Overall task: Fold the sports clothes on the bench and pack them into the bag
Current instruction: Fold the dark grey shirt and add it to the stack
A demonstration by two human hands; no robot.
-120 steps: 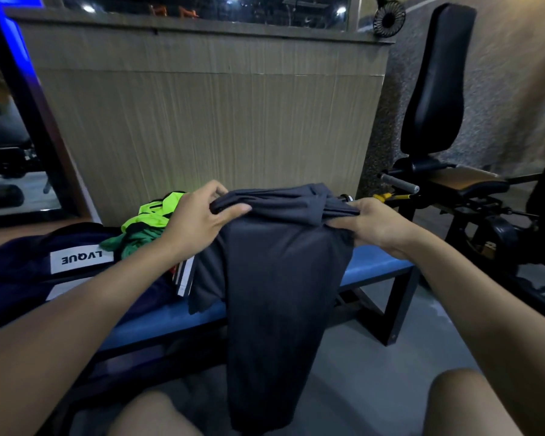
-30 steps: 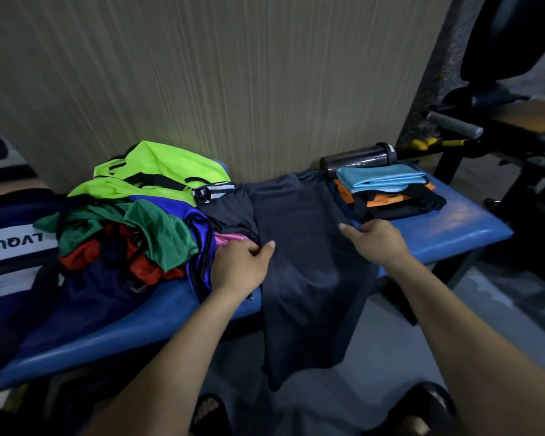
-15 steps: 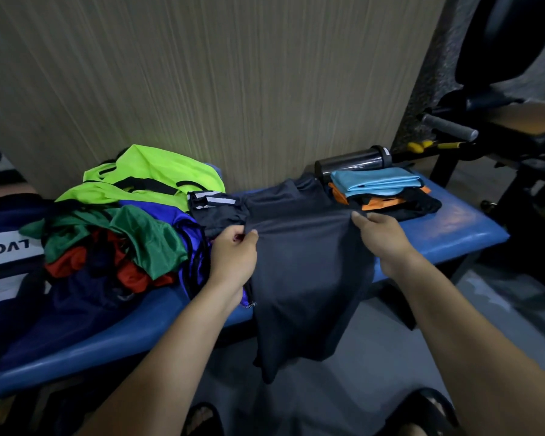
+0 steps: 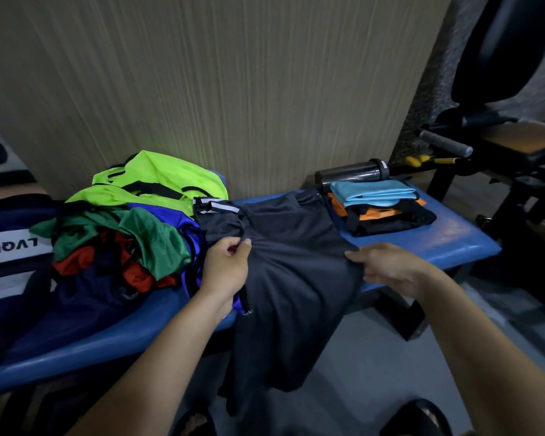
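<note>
Fingers (image 4: pixel 356 253) of right hand (image 4: pixel 390 267) lie fairly straight, tips pressing the right edge of dark grey garment (image 4: pixel 296 262); whether the thumb pinches cloth underneath, cannot tell. Left hand (image 4: pixel 225 265) has thumb and forefinger pinching the garment's left edge, holding a small bunch of fabric.

Head view, only one. Garment sits centre frame on the blue surface (image 4: pixel 447 240), top half flat, lower half hanging off the front edge toward 6 o'clock. Unfolded pile (image 4: pixel 123 228) at 9 o'clock, touching the garment's left side. Folded stack (image 4: pixel 378 206) at 2 o'clock, just beside the garment. Dark bottle (image 4: pixel 353 173) lying on its side behind the stack, at 1 o'clock. Bag (image 4: pixel 7 250) with white lettering at far 9 o'clock.

Risks, judged:
- hanging half outweighs the flat half, so the garment likely slides to the floor if either hold loosens
- left pinch is close to the pile, so a fold could drag purple or green cloth along
- only the right fingertips hold that side, so the edge could slip and the fold go crooked
- sweeping right could nudge the stack or roll the bottle

Counts: 2 hands, 1 garment being folded, 1 loose pile (neon green, green, red, purple, navy pieces visible, exact number cannot tell), 1 folded stack showing about three colours (light blue, orange, black), 1 bottle, 1 bag, 1 surface.
</note>
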